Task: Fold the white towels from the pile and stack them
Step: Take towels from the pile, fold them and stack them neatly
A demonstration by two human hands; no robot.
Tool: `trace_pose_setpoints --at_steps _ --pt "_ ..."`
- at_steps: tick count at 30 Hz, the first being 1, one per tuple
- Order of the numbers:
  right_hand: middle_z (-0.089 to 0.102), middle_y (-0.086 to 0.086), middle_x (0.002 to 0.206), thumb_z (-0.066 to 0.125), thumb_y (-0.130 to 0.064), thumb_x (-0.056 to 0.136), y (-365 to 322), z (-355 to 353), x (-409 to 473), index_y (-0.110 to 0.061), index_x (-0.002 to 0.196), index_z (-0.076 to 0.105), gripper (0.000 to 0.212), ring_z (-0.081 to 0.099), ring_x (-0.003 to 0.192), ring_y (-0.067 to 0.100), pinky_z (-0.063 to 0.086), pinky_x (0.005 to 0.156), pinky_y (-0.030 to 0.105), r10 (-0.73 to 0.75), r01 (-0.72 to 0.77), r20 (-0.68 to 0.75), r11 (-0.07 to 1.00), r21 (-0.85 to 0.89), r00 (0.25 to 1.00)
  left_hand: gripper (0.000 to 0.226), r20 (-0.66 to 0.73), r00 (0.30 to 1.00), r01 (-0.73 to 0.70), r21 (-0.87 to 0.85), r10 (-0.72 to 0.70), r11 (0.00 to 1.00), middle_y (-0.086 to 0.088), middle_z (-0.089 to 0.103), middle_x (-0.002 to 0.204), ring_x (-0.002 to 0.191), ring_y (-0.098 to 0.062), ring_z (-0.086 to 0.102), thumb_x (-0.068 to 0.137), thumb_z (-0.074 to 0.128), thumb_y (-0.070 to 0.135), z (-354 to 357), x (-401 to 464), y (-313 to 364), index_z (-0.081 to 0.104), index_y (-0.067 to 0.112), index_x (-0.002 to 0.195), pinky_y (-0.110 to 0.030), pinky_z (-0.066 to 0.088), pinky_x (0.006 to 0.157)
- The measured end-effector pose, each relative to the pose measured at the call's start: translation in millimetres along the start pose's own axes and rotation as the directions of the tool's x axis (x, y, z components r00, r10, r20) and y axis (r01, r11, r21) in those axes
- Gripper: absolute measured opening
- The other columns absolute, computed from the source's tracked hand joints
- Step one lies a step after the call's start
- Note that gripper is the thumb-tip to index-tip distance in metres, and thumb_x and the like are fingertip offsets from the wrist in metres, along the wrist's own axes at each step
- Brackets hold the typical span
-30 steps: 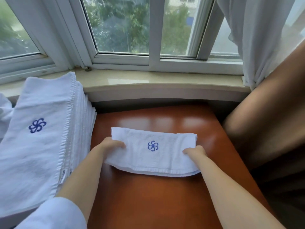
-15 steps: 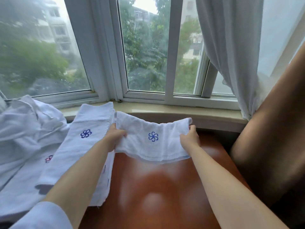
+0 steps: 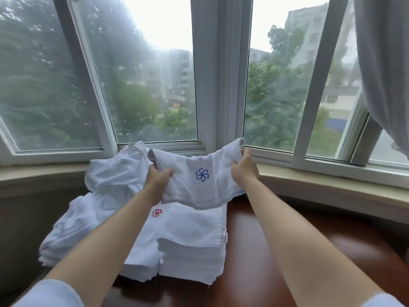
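- Folded towel with blue pinwheel mark held up in the air between both hands, above the stack of folded towels; sagged in the middle
- Left hand clenched round the towel's left end; right hand clenched round its right end, corner poking up above the fingers
- Stack rested on the brown surface, top towel bearing a red mark; loose pile of unfolded towels heaped just left of it, touching, reaching up to the window sill
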State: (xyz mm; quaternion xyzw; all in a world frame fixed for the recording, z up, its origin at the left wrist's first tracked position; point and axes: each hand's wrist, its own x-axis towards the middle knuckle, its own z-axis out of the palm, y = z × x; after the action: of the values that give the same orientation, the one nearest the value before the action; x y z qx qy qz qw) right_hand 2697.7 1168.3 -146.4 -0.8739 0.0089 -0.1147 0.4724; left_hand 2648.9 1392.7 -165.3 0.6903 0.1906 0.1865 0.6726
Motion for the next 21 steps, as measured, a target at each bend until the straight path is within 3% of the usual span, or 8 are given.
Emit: trace_pose_setpoints --at_steps 2,5,9,11,14,19,21 --pt "0.06 0.011 0.119 0.046 -0.015 0.096 -20.6 33.5 -3.7 -0.015 0.13 0.039 0.035 0.057 0.098 0.03 0.036 0.073 0.031 -0.024 0.024 0.021 1.0 -0.006 0.999 0.03 -0.015 1.0 -0.003 -0.02 0.003 1.0 -0.003 0.061 0.096 0.086 -0.022 0.063 0.087 0.059 0.009 -27.0 11.6 -2.7 0.048 0.016 0.114 -0.028 0.052 0.064" --pt "0.06 0.011 0.117 0.045 -0.016 0.096 -45.3 79.7 -4.1 -0.015 0.134 0.037 0.039 0.056 0.095 0.03 0.036 0.072 0.031 -0.062 0.063 0.066 0.998 -0.025 0.996 0.03 -0.019 1.0 0.02 -0.093 -0.021 0.995 -0.007 0.063 0.103 0.092 -0.027 0.064 0.089 0.058 0.013 -60.7 29.9 -4.8 0.05 0.015 0.117 -0.033 0.054 0.071" --pt "0.062 0.013 0.114 0.045 -0.015 0.095 -71.4 136.3 1.9 -0.015 0.131 0.04 0.036 0.058 0.099 0.035 0.045 0.075 0.038 -0.136 0.15 0.149 0.985 -0.086 0.979 0.029 -0.084 0.983 0.145 -0.204 -0.165 0.968 -0.01 0.064 0.096 0.076 -0.026 0.064 0.085 0.062 0.016 -100.6 47.0 -19.7 0.052 0.015 0.112 -0.027 0.051 0.05" --pt "0.063 0.013 0.112 0.044 -0.011 0.093 -79.8 162.0 4.8 -0.015 0.129 0.042 0.037 0.059 0.096 0.034 0.039 0.07 0.035 -0.168 0.191 0.173 0.973 -0.127 0.97 0.029 -0.099 0.961 0.229 -0.239 -0.258 0.944 -0.012 0.063 0.093 0.075 -0.029 0.063 0.082 0.063 0.008 -119.1 51.6 -36.0 0.051 0.014 0.108 -0.033 0.054 0.055" --pt "0.063 0.011 0.11 0.043 -0.01 0.092 -85.6 195.6 10.6 -0.017 0.129 0.044 0.038 0.059 0.092 0.032 0.037 0.067 0.032 -0.203 0.247 0.213 0.946 -0.21 0.956 0.036 -0.066 0.905 0.38 -0.319 -0.42 0.868 -0.016 0.061 0.093 0.08 -0.032 0.061 0.078 0.061 -0.004 -138.8 51.9 -66.1 0.051 0.009 0.11 -0.047 0.055 0.075" --pt "0.065 0.01 0.103 0.04 -0.011 0.09 -94.1 242.3 24.4 -0.022 0.121 0.05 0.035 0.061 0.093 0.035 0.038 0.067 0.031 -0.247 0.318 0.248 0.895 -0.312 0.937 0.029 0.012 0.835 0.54 -0.21 -0.55 0.815 -0.017 0.067 0.094 0.079 -0.031 0.066 0.079 0.062 -0.007 -157.8 39.6 -113.7 0.058 0.005 0.104 -0.033 0.055 0.054" --pt "0.066 0.011 0.102 0.04 -0.011 0.089 -96.7 258.4 29.0 -0.023 0.119 0.05 0.034 0.061 0.091 0.035 0.037 0.066 0.031 -0.261 0.338 0.259 0.884 -0.324 0.93 0.028 0.058 0.793 0.606 -0.174 -0.606 0.776 -0.017 0.068 0.091 0.076 -0.03 0.067 0.08 0.064 -0.007 -163.7 39.6 -129.0 0.056 0.003 0.105 -0.033 0.056 0.053"
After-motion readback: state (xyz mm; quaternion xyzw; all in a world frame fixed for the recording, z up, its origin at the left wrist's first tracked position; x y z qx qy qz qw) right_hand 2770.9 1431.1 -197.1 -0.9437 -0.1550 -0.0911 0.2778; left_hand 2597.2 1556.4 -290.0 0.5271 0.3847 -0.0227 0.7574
